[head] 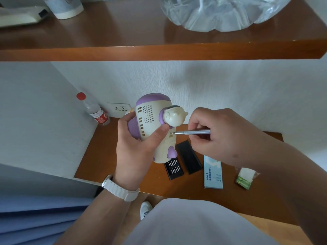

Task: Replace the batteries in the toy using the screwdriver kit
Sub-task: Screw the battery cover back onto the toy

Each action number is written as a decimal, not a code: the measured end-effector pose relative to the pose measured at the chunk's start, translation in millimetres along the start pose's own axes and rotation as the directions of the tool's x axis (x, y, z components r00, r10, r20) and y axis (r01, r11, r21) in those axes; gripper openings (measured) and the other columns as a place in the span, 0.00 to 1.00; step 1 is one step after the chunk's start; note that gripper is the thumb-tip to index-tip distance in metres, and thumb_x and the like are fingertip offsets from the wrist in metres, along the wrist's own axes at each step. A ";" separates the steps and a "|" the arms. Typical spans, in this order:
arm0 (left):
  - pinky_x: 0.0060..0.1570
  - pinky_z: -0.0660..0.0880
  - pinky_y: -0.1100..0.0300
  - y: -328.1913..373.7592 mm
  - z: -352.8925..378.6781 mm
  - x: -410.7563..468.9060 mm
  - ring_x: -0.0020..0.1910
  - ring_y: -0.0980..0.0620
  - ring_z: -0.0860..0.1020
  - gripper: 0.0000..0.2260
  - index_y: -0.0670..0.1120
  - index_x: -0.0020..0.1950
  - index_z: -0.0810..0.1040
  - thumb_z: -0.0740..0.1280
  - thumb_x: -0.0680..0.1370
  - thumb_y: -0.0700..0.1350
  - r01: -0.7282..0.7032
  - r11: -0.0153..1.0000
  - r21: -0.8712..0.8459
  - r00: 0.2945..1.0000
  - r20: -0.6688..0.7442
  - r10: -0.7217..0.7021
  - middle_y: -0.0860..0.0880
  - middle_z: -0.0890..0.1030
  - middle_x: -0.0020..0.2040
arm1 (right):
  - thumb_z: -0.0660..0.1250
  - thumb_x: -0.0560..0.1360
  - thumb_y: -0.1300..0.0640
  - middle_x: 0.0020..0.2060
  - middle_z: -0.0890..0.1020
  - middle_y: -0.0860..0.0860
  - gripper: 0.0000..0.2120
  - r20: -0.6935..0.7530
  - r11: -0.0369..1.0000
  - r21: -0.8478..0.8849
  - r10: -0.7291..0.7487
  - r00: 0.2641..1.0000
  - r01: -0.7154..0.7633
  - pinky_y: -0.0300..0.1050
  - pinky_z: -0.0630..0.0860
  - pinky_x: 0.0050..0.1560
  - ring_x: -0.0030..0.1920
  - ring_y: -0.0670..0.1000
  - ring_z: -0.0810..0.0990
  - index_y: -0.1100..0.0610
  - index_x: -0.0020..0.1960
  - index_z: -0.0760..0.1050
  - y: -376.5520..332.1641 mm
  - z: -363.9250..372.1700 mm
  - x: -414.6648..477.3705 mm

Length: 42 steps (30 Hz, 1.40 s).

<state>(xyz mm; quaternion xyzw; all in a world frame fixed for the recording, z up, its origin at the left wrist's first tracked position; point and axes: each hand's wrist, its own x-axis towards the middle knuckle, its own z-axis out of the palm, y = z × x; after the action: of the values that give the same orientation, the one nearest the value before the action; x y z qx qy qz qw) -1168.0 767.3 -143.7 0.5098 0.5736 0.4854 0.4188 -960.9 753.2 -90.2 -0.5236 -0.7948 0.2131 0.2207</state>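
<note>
On the desk [106,147], left to right: bit tray [174,169], lid [189,159], box [212,172], batteries [244,182].

Brown wooden desk [99,156] down below, and a red-capped bottle [96,112] stands in its far-left corner by the wall. Nearer the middle lies a bit tray [174,169], a black sleeve [190,159] just beside it on the right, then a blue box [212,172], then green batteries [245,178]. Up top, a shelf [123,32] carries a cup [65,7] and a clear bag [221,13]
</note>
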 end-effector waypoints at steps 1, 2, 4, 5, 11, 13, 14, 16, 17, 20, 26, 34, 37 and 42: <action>0.41 0.83 0.58 0.5 0.1 0.1 0.54 0.58 0.81 0.34 0.62 0.63 0.68 0.78 0.61 0.63 0.005 1.000 -0.001 1.000 0.002 -0.005 0.61 0.80 0.52 | 0.68 0.74 0.57 0.27 0.75 0.45 0.06 0.001 1.000 -0.008 0.003 1.000 -0.003 0.33 0.72 0.37 0.38 0.44 0.77 0.49 0.44 0.71 -0.3 0.1 0.3; 0.41 0.83 0.57 0.8 0.2 -0.1 0.55 0.57 0.82 0.35 0.61 0.63 0.68 0.78 0.61 0.63 0.012 1.000 -0.003 1.000 0.004 -0.012 0.59 0.80 0.53 | 0.67 0.75 0.56 0.26 0.74 0.45 0.04 0.001 1.000 -0.016 0.004 1.000 -0.004 0.33 0.72 0.36 0.38 0.44 0.76 0.50 0.44 0.72 -0.3 0.2 0.4; 0.42 0.84 0.55 0.8 0.0 -0.4 0.55 0.54 0.82 0.37 0.59 0.66 0.68 0.78 0.61 0.63 0.022 1.000 -0.010 1.000 0.005 -0.022 0.55 0.80 0.56 | 0.65 0.75 0.52 0.25 0.73 0.46 0.04 0.003 1.000 -0.029 0.002 1.000 -0.002 0.34 0.71 0.34 0.37 0.44 0.76 0.52 0.43 0.74 -0.5 -0.4 0.8; 0.42 0.84 0.55 0.8 -0.3 -0.5 0.55 0.53 0.82 0.37 0.58 0.66 0.68 0.78 0.61 0.63 0.023 1.000 -0.014 1.000 0.004 -0.023 0.54 0.80 0.56 | 0.63 0.75 0.50 0.25 0.73 0.46 0.07 0.004 1.000 -0.024 0.002 1.000 -0.002 0.35 0.71 0.34 0.36 0.44 0.76 0.52 0.42 0.75 -0.7 -0.6 1.0; 0.41 0.83 0.58 1.5 -2.7 0.0 0.54 0.56 0.82 0.37 0.60 0.64 0.68 0.79 0.60 0.64 0.011 1.000 -0.021 1.000 0.006 -0.011 0.58 0.80 0.54 | 0.63 0.73 0.49 0.27 0.76 0.47 0.07 -0.020 0.999 0.036 -0.034 0.999 0.035 0.41 0.71 0.29 0.30 0.48 0.75 0.52 0.44 0.75 -1.9 -0.3 3.5; 0.41 0.83 0.59 0.8 -3.6 0.4 0.54 0.57 0.82 0.37 0.59 0.65 0.68 0.79 0.60 0.64 0.006 1.000 -0.017 1.000 0.006 -0.006 0.58 0.80 0.54 | 0.66 0.72 0.53 0.27 0.76 0.46 0.04 -0.017 0.998 0.026 -0.057 0.998 0.058 0.42 0.72 0.30 0.31 0.49 0.75 0.52 0.45 0.73 -2.7 0.9 4.7; 0.41 0.83 0.59 0.2 -4.0 0.8 0.54 0.57 0.82 0.37 0.59 0.65 0.68 0.79 0.61 0.63 0.008 1.000 -0.014 1.000 0.004 -0.007 0.57 0.80 0.55 | 0.67 0.72 0.55 0.28 0.76 0.46 0.05 -0.009 0.998 0.019 -0.058 0.998 0.058 0.43 0.73 0.32 0.32 0.50 0.76 0.51 0.45 0.72 -3.3 2.0 5.1; 0.41 0.83 0.57 -1.1 -5.7 1.3 0.55 0.56 0.82 0.37 0.59 0.65 0.68 0.78 0.61 0.63 0.015 1.000 -0.016 1.000 0.001 -0.015 0.56 0.80 0.55 | 0.68 0.72 0.57 0.28 0.76 0.47 0.07 -0.001 0.999 0.014 -0.045 0.999 0.045 0.42 0.74 0.35 0.35 0.49 0.76 0.49 0.44 0.70 -4.9 4.8 6.5; 0.42 0.83 0.57 -1.9 -7.2 1.9 0.55 0.56 0.82 0.37 0.59 0.65 0.68 0.79 0.61 0.63 0.018 1.000 -0.017 1.000 -0.001 -0.018 0.56 0.80 0.55 | 0.68 0.73 0.56 0.27 0.75 0.46 0.07 0.001 0.999 0.008 -0.037 0.999 0.037 0.41 0.73 0.36 0.36 0.47 0.76 0.48 0.44 0.70 -5.9 6.4 7.4; 0.41 0.83 0.57 -4.1 -14.6 4.4 0.54 0.57 0.82 0.35 0.62 0.62 0.69 0.80 0.61 0.63 0.023 0.999 -0.027 1.000 -0.003 -0.023 0.57 0.80 0.54 | 0.66 0.74 0.54 0.26 0.74 0.45 0.05 0.018 1.000 -0.006 -0.003 1.000 0.003 0.36 0.73 0.36 0.35 0.41 0.76 0.47 0.44 0.70 -10.6 12.0 11.1; 0.40 0.83 0.57 -11.6 -30.8 11.8 0.52 0.60 0.81 0.37 0.62 0.63 0.68 0.79 0.59 0.65 0.036 0.999 0.013 0.999 -0.004 -0.036 0.62 0.79 0.51 | 0.62 0.77 0.48 0.25 0.73 0.46 0.07 0.035 0.998 -0.055 0.046 0.998 -0.044 0.33 0.71 0.33 0.26 0.46 0.73 0.50 0.46 0.73 -23.0 24.1 18.7; 0.38 0.82 0.62 -18.8 -52.6 25.8 0.52 0.62 0.81 0.38 0.62 0.63 0.67 0.78 0.58 0.67 0.044 0.999 -0.004 0.998 0.040 -0.044 0.62 0.79 0.51 | 0.67 0.75 0.54 0.28 0.74 0.46 0.06 0.022 0.999 -0.034 0.038 0.999 -0.037 0.37 0.68 0.26 0.26 0.48 0.72 0.47 0.46 0.70 -42.0 38.2 27.6; 0.39 0.83 0.60 -23.0 -59.5 30.6 0.52 0.60 0.82 0.39 0.61 0.65 0.67 0.79 0.58 0.66 0.058 0.998 -0.009 0.997 0.060 -0.058 0.60 0.80 0.52 | 0.67 0.76 0.54 0.30 0.75 0.44 0.07 0.031 0.995 -0.053 0.092 0.995 -0.090 0.31 0.72 0.35 0.28 0.47 0.74 0.45 0.46 0.69 -49.4 43.0 31.8; 0.37 0.82 0.61 -30.5 -70.5 38.1 0.52 0.61 0.82 0.32 0.67 0.58 0.69 0.79 0.58 0.62 0.085 0.994 -0.063 0.990 0.118 -0.077 0.62 0.80 0.50 | 0.65 0.78 0.50 0.32 0.77 0.44 0.05 0.039 0.983 -0.080 0.168 0.985 -0.164 0.28 0.72 0.31 0.32 0.46 0.77 0.43 0.45 0.69 -60.9 50.6 35.8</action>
<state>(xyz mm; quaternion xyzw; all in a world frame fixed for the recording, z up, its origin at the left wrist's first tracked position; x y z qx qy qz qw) -1247.1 795.6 -160.7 0.4986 0.5518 0.4571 0.4878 -1047.6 758.9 -92.0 -0.5911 -0.7608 0.2118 0.1639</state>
